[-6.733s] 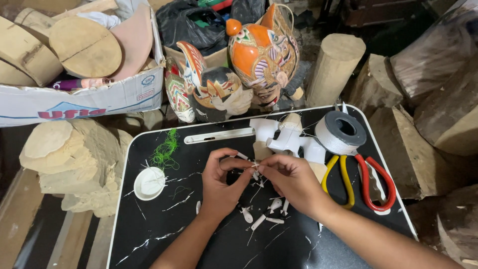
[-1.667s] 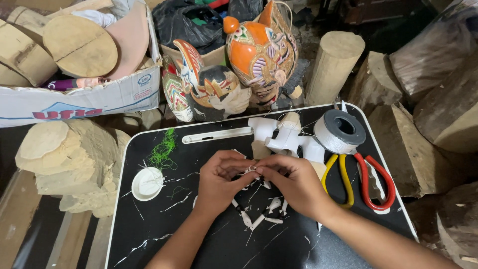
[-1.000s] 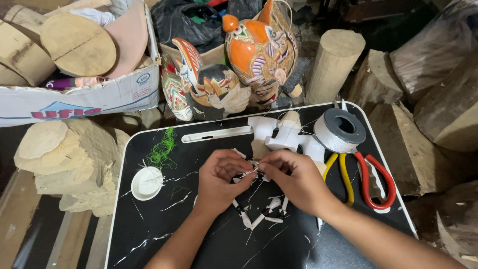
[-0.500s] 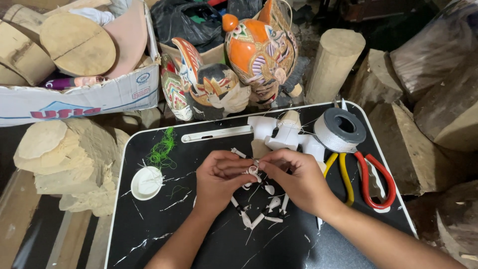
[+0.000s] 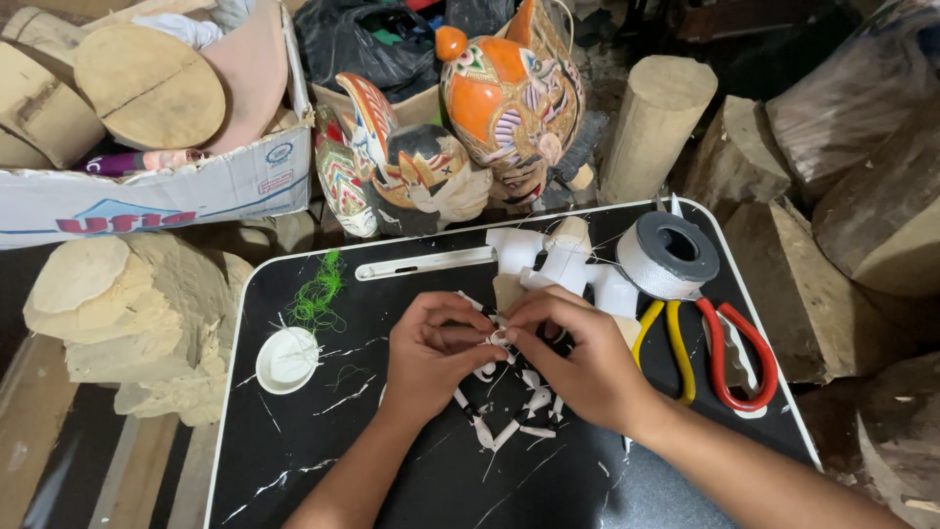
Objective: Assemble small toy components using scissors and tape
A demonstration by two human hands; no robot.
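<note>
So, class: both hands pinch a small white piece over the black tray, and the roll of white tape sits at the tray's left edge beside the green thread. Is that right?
Not quite. The head view shows the roll of white tape at the black tray's far right corner, above the pliers. The green thread is on the left. Both hands do pinch a small white piece.

Behind the black marbled tray (image 5: 294, 470) stand a painted orange carved cat figure (image 5: 509, 93) and a smaller carved painted figure (image 5: 397, 171). A pale cut wooden log (image 5: 654, 122) stands beside them. A torn cardboard box holding round wooden discs (image 5: 147, 181) sits far left, above what seems a rough pale wood block (image 5: 127, 309).
</note>
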